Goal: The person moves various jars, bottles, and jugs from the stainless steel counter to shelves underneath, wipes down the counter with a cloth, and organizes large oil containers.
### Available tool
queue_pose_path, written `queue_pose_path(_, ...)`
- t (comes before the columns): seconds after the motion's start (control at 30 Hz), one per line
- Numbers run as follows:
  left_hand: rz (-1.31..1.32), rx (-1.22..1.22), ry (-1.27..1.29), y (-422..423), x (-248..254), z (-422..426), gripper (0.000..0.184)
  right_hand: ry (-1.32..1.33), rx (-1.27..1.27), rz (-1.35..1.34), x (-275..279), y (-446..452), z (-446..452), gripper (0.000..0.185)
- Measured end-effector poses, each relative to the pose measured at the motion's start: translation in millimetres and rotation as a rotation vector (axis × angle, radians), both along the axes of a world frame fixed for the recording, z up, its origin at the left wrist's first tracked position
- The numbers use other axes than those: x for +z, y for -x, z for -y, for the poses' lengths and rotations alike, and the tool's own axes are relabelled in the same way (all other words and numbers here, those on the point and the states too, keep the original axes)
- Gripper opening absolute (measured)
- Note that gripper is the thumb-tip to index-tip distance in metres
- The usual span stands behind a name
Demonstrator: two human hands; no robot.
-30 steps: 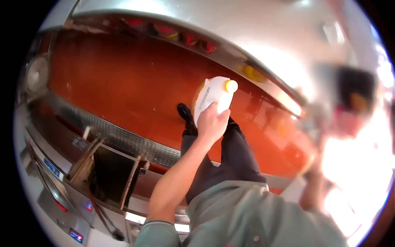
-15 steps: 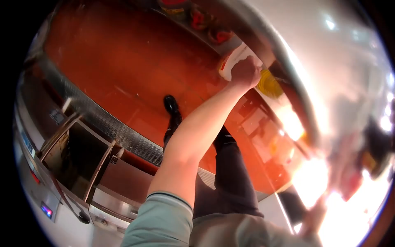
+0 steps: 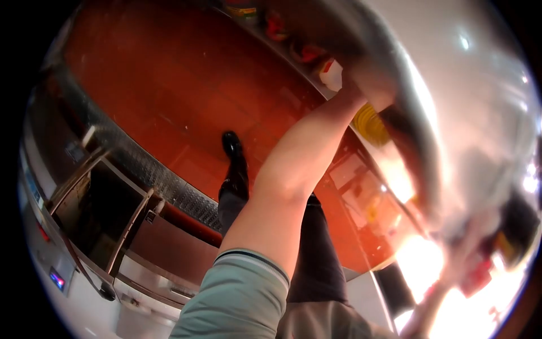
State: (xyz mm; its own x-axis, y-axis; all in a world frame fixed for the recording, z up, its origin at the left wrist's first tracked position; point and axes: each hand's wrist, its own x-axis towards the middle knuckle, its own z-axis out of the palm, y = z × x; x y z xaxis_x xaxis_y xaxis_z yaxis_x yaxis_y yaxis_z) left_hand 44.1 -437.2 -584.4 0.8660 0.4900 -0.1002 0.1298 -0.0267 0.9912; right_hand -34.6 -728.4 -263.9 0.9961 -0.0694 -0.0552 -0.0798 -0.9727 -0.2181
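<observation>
In the head view, the person's left arm [image 3: 299, 164] with a green sleeve [image 3: 231, 299] stretches over the red floor [image 3: 147, 85] and goes under the edge of the steel worktop [image 3: 457, 118]. The left hand [image 3: 353, 90] is in the shadow there, mostly covered by this edge. It is just beside a white container [image 3: 332, 75], of which only one end with a red corner shows, at the low shelf below the worktop. One cannot tell if the fingers are closed around the container or have let go of it.

As far as can be judged, the container is already at the shelf, between some red items [image 3: 309, 53] and a round yellow thing [image 3: 371, 124]. Whether it rests fully on the shelf is not visible, and the arm is not yet drawn back, so the placing can't be called finished.

On the right side, a blurred shape [image 3: 426, 316] near strong glare may be the other arm; the right hand cannot be made out, so its state is also unknown. A black boot [image 3: 230, 144] stands on the floor.
</observation>
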Motion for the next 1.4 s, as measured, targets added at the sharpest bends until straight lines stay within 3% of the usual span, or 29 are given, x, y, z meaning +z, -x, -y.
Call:
queue_pose_path(0.27, -0.027, 0.059, 0.013, -0.9, 11.2, -2.7, 0.018, 0.022, 0.018, 0.031, -1.7, 0.5, 18.6, 0.074)
queue_pose_path(0.43, -0.053, 0.153, -0.025, 23.9, 46.7, 2.3, 0.016, 0.043, 0.032, 0.038, -1.9, -0.5, 27.2, 0.072)
queue_pose_path(0.5, -0.135, 0.123, -0.127, 55.7, 75.9, 10.6, 0.015, 0.062, 0.047, 0.036, -2.2, -3.2, 33.7, 0.071)
queue_pose_path(0.53, -0.301, -0.012, -0.527, 73.1, 69.2, 23.6, 0.014, 0.073, 0.053, 0.036, -3.6, -4.8, 38.7, 0.071)
queue_pose_path(0.57, -0.196, 0.004, -0.016, 86.8, 23.1, 71.3, 0.018, 0.079, 0.061, 0.036, -5.6, -6.1, 43.9, 0.070)
queue_pose_path(0.63, -0.190, -0.123, 0.217, 100.8, 2.6, 119.8, 0.027, 0.087, 0.058, 0.054, -10.5, -7.7, 53.2, 0.069)
queue_pose_path(0.67, -0.299, -0.261, -0.057, 104.1, 32.2, 121.2, 0.032, 0.073, 0.069, 0.064, -10.2, -8.1, 58.9, 0.068)
queue_pose_path(0.7, -0.297, -0.146, -0.056, 108.0, 72.7, 112.8, 0.033, 0.059, 0.080, 0.073, -9.8, -8.6, 64.3, 0.066)
queue_pose_path(0.77, -0.241, -0.188, 0.159, 100.2, 71.8, 113.6, 0.037, 0.062, 0.172, 0.080, -10.2, -8.7, 100.4, 0.064)
queue_pose_path(0.87, -0.261, -0.125, 0.163, 92.1, 49.8, 156.5, 0.035, 0.052, 0.210, 0.091, -10.4, -16.0, 96.5, 0.065)
queue_pose_path(1.03, -0.381, -0.152, 0.315, 92.0, 55.3, 186.9, 0.038, -0.033, 0.066, 0.104, -6.9, 3.2, -9.0, 0.069)
queue_pose_path(1.13, -0.509, -0.054, 0.391, 82.1, 37.5, 224.4, 0.042, 0.020, 0.184, 0.127, -10.2, -3.0, 4.0, 0.066)
queue_pose_path(1.2, -0.610, 0.015, 0.440, 73.1, 20.9, 251.9, 0.045, 0.248, 0.620, 0.248, -15.6, -15.2, 50.8, 0.063)
queue_pose_path(1.27, -0.695, 0.076, 0.480, 66.2, 8.1, 273.4, 0.048, 0.295, 0.734, 0.263, -16.0, -17.4, 57.9, 0.060)
queue_pose_path(1.33, -0.758, 0.117, 0.507, 60.0, -5.4, 290.0, 0.051, 0.169, 0.521, 0.177, -13.3, -13.0, 35.3, 0.058)
queue_pose_path(1.4, -0.794, 0.123, 0.524, 53.1, -19.3, 302.5, 0.055, 0.314, 0.611, 0.177, -10.8, -14.4, 68.8, 0.059)
